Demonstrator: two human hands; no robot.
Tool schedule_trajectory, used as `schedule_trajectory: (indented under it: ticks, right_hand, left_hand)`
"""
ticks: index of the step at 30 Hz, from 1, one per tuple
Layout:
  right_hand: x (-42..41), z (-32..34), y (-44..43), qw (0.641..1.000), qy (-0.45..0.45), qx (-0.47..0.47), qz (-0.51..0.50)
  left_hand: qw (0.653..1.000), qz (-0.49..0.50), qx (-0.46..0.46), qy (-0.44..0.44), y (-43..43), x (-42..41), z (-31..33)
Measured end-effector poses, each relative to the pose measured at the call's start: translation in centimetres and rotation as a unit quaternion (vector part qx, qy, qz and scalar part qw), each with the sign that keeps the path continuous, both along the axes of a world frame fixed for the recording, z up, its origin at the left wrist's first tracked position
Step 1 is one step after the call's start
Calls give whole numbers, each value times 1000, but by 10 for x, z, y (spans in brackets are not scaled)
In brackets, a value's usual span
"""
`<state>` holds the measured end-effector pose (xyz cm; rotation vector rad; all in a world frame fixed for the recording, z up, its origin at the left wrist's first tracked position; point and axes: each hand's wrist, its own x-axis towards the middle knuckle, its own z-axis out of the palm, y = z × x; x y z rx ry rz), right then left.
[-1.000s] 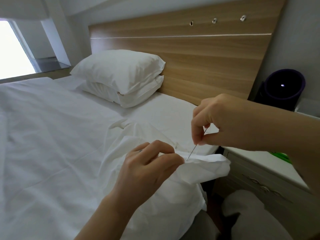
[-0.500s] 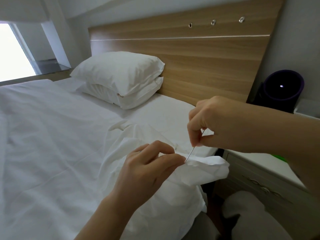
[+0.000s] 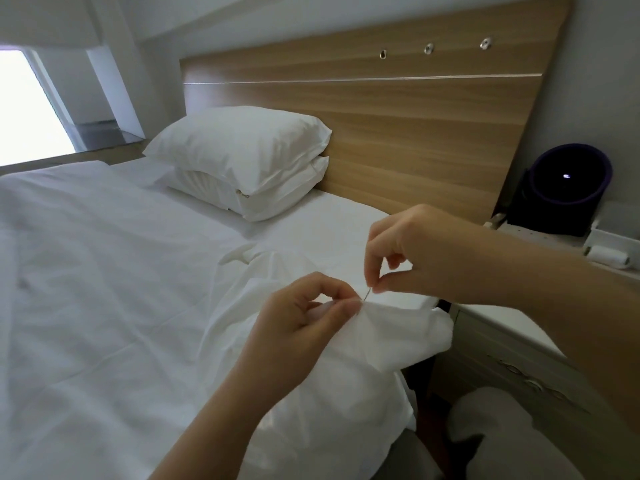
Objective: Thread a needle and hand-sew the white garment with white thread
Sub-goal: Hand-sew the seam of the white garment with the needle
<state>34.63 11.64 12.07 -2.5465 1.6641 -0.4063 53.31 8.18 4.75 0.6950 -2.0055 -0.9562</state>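
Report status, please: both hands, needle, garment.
Left hand pinches white garment fold. Right hand pinches needle, tip at the fold. No obstruction seen.

One head-worn wide-angle view, forward and down.
We look from above the near edge of the bed point(image 3: 104, 289), facing along it toward the headboard point(image 3: 415, 133). Our left hand point(image 3: 298, 327) and right hand point(image 3: 426, 251) sit close under the lens at centre, with the nightstand point(image 3: 512, 362) at the right edge.
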Motion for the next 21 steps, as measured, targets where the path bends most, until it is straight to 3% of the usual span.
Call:
schedule_trajectory:
  ticks: [4,12,18,21]
  right_hand:
    - [3,-9,-5,1000,-14,7,-16]
    - [-8,-9,-4,953,-119,267,-85]
    - [-14,-8,-5,936,-224,269,-46]
    - [-14,-9,-5,939,-222,261,-28]
  left_hand:
    - [996,-24,89,3,2,-4,3]
    - [990,-31,135,19,3,-4,5]
    - [989,-39,143,22,3,-6,5]
    - [990,-35,135,23,4,-7,6]
